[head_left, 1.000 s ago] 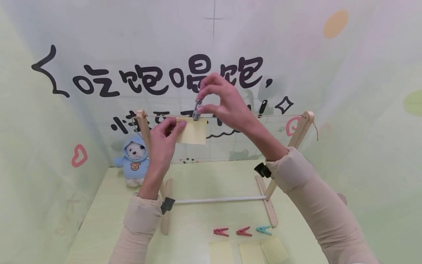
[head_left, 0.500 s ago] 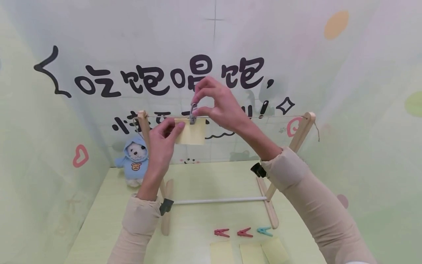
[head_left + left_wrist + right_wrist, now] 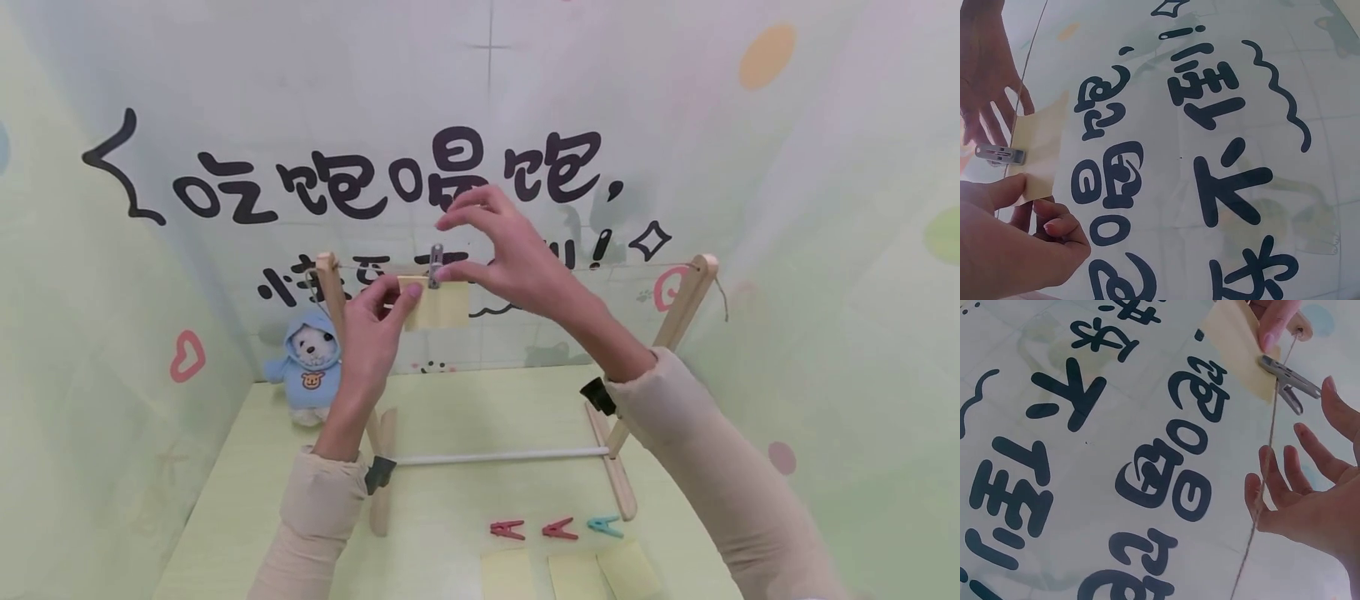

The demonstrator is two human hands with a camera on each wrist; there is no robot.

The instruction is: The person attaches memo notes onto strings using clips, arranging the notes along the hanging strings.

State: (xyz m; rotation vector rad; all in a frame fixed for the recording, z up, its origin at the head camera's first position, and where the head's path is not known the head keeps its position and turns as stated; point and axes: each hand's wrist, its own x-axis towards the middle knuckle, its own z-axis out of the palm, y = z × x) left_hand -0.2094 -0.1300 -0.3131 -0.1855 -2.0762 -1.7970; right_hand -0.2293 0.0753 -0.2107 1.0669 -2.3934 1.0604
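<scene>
A grey clothespin (image 3: 436,265) clamps the top edge of a yellow paper note (image 3: 442,307) to the thin string (image 3: 1270,440). My left hand (image 3: 371,333) pinches the note's left part between thumb and fingers, just beside the clothespin. My right hand (image 3: 517,258) is at the clothespin's right with thumb and fingers spread. In the right wrist view the clothespin (image 3: 1288,378) stands free of the right hand (image 3: 1316,481), a small gap between them. The left wrist view has the note (image 3: 1041,150) hanging along the string.
A wooden frame (image 3: 678,304) carries the string between two posts. Two red clothespins (image 3: 507,529) and a blue one (image 3: 604,525) lie on the table (image 3: 480,408), with several yellow notes (image 3: 505,575) in front. A plush bear (image 3: 311,367) in blue sits behind the left post.
My right fingers have let go of the grey clothespin and spread apart. The clothespin moved slightly left and down onto the note, and stays there. My left hand keeps its pinch on the note.
</scene>
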